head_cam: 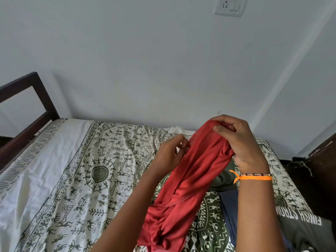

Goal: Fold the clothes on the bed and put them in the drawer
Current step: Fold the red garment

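Note:
A red garment [183,190] hangs bunched above the bed, running from my hands down to the bottom middle of the view. My right hand [241,142] grips its upper hem, thumb pressed on the cloth. My left hand [171,151] sits at the garment's left edge with fingers curled at the hem; whether it pinches the cloth is unclear. Under the red garment lie a dark green garment [224,180], a blue striped garment [230,206] and a grey shirt [307,231] with white lettering. No drawer is in view.
The bed carries a cream sheet [87,171] printed with dark tribal figures. A dark wooden bed frame [23,113] rises at the left. Dark wooden furniture [321,160] stands at the right edge. A switch plate [230,5] sits high on the wall.

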